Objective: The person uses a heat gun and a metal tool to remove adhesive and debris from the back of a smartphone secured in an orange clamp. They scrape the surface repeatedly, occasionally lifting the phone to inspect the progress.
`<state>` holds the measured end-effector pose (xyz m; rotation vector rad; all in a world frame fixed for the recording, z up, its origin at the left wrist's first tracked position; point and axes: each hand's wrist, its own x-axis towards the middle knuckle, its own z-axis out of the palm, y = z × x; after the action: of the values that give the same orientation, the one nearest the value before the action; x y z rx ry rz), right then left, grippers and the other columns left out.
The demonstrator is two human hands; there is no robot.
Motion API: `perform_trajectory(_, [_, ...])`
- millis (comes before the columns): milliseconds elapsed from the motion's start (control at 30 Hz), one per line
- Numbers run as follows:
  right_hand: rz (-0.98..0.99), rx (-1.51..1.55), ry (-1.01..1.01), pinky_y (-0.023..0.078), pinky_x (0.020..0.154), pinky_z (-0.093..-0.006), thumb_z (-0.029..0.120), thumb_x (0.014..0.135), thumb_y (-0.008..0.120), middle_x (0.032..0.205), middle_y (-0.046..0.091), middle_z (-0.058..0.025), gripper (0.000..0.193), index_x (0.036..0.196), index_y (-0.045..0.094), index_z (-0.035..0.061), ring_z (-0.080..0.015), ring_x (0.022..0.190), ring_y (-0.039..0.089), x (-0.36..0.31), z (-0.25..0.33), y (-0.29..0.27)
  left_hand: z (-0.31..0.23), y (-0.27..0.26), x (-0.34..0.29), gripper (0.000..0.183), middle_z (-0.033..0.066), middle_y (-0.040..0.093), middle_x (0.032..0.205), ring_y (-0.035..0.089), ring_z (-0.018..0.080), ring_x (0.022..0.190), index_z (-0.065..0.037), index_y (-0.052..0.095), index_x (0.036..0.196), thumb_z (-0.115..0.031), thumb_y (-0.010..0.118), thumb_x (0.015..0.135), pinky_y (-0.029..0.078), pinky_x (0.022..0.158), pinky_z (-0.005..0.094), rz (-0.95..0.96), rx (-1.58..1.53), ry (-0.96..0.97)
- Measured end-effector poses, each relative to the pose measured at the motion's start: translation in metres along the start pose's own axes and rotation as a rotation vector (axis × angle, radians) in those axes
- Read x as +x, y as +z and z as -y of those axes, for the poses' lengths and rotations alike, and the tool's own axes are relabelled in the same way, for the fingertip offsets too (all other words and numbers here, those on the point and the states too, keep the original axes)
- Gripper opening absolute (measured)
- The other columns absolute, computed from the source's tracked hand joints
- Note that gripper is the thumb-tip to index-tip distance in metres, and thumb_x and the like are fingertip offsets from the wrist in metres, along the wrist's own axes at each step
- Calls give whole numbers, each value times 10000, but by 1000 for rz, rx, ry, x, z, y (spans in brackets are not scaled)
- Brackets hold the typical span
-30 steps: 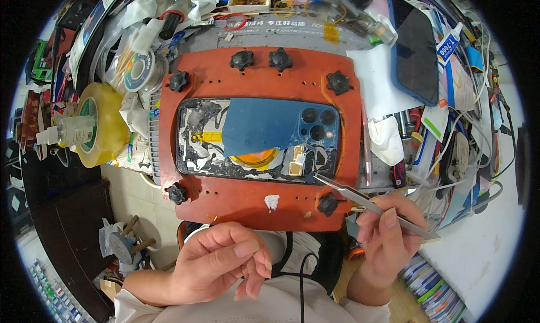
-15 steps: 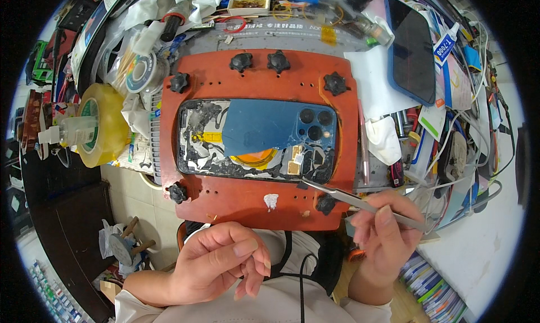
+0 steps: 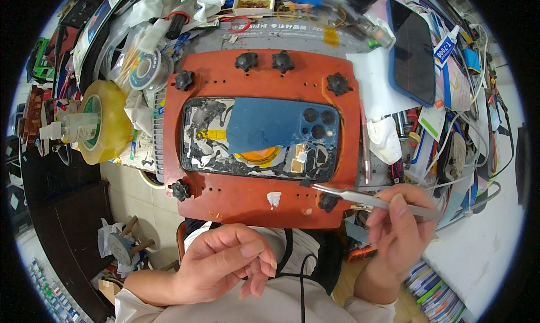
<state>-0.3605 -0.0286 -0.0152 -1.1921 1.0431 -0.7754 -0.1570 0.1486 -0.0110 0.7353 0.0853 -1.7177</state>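
Observation:
A phone point(image 3: 211, 164) with its innards partly bared lies in the recess of a reddish-brown clamping fixture point(image 3: 225, 202). Over its upper and right part a broken blue back-glass panel point(image 3: 264, 123) remains, with the camera lenses at its right end. Metal tweezers point(image 3: 360, 198) are pinched in my right hand point(image 3: 402, 221), their tips above the fixture's lower right, just left of a black star knob point(image 3: 328, 201). A small dark fragment point(image 3: 305, 183) lies left of the tips. My left hand point(image 3: 228, 261) hovers before the fixture, fingers curled and thumb against them, with nothing visible inside.
Left of the fixture stand a yellow tape roll point(image 3: 104, 123), a clear bottle point(image 3: 81, 127) and a solder spool point(image 3: 151, 70). On the right, another phone point(image 3: 412, 53) lies by a glue tube point(image 3: 447, 46), a pink-toned pen-like rod point(image 3: 366, 148) and tangled cables.
My right hand has shifted right with the tweezers, whose tips have left the phone's lower edge and the dark fragment. The whole view has shifted slightly; my left hand keeps its pose.

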Motion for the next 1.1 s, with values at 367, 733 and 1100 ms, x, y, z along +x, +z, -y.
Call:
perform_trajectory(367, [101, 180, 93, 432, 403, -218, 140, 977, 654, 700, 701, -144, 233, 986, 710, -86, -120, 459, 580, 3, 0, -1, 1, -3, -2, 296, 171, 694, 1089, 716, 231, 840, 46, 599, 1216, -169, 417, 1124, 531, 633, 305, 14, -22, -54])
perform_trajectory(733, [735, -42, -454, 503, 516, -310, 113, 898, 700, 707, 701, -113, 213, 1026, 733, -54, -189, 534, 633, -2, 18, -11, 7, 2, 3, 316, 189, 688, 1093, 715, 265, 851, 55, 590, 1209, -202, 427, 1124, 546, 662, 343, 25, -114, -46])
perform_trajectory(1100, [79, -313, -481, 537, 610, -276, 45, 920, 682, 872, 739, -145, 210, 1098, 721, -59, -177, 650, 663, -14, -25, -11, 7, -8, -1, 230, 195, 692, 1088, 723, 260, 814, 25, 585, 1152, -154, 446, 1114, 536, 592, 322, -27, -60, -60])
